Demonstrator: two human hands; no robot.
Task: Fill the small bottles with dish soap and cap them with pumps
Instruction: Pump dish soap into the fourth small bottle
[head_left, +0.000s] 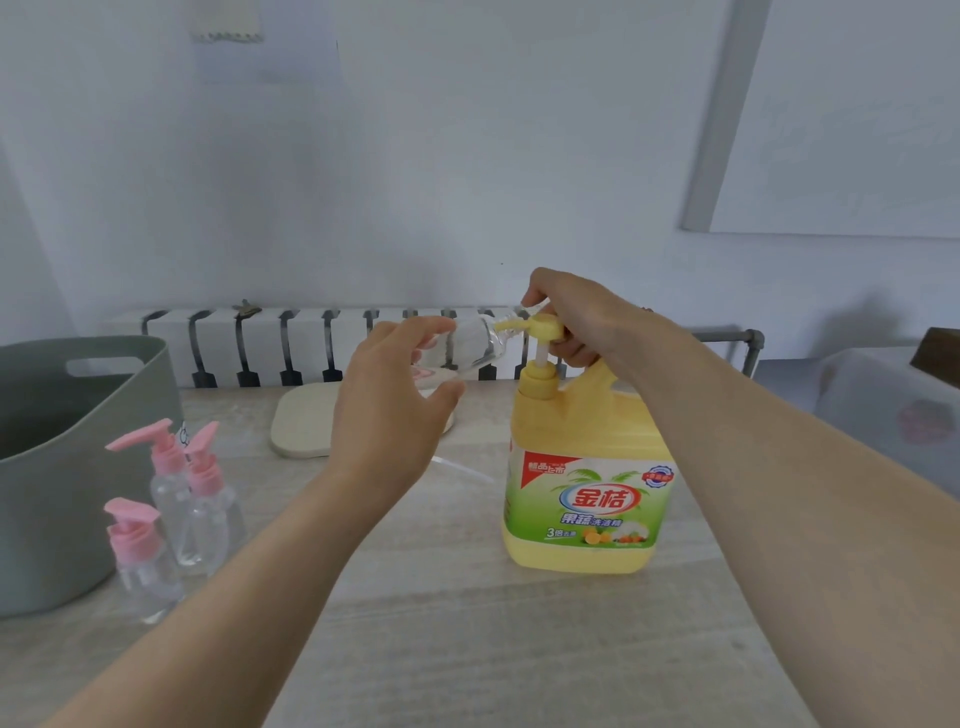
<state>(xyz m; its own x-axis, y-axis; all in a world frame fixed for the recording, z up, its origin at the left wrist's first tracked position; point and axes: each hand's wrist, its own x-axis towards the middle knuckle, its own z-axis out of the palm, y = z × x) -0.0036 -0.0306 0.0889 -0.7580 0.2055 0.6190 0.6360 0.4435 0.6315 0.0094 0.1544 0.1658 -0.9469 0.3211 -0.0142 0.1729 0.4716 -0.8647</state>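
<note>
Small clear bottle (470, 345), held in the air tilted on its side, mouth against the spout of the yellow pump head (543, 327). The left grip (389, 400) is clamped around the bottle's base end. The right grip (587, 317), just right of it, curls over the pump head atop the dish soap jug (587, 467), which stands on the bench (467, 623) below. Well left of the left grip: three pink-pumped bottles (192, 499) beside a grey tub (62, 467).

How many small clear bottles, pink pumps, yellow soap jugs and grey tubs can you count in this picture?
Small clear bottles: 4
Pink pumps: 3
Yellow soap jug: 1
Grey tub: 1
Total: 9
</note>
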